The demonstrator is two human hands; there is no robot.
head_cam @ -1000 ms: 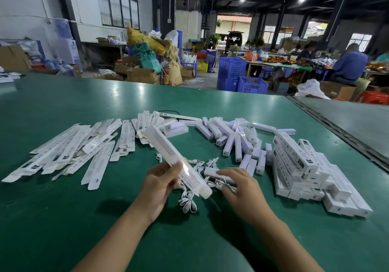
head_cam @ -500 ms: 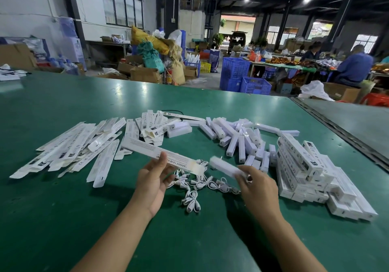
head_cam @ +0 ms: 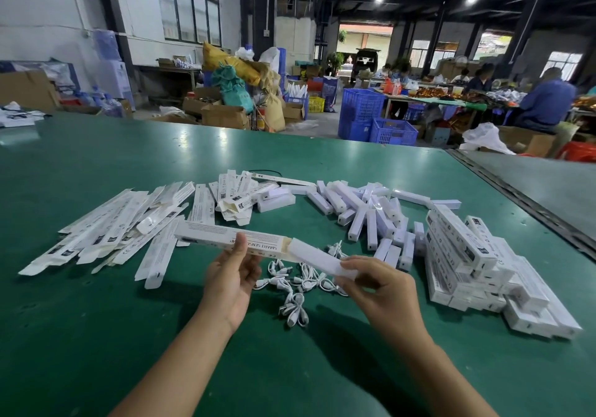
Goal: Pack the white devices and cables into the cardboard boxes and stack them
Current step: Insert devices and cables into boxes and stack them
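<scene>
Now | left hand (head_cam: 232,274) grips box (head_cam: 206,234) | right hand (head_cam: 383,290): device (head_cam: 314,257) tip at box mouth

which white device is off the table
The white device in the right hand, tip at the box the left hand holds; the rest lie on the table.

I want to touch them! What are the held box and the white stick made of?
The box looks like thin cardboard: matte printed white outside, brownish inside its open end. The white device seems smooth plastic with a soft sheen, though I can't be sure.
</scene>
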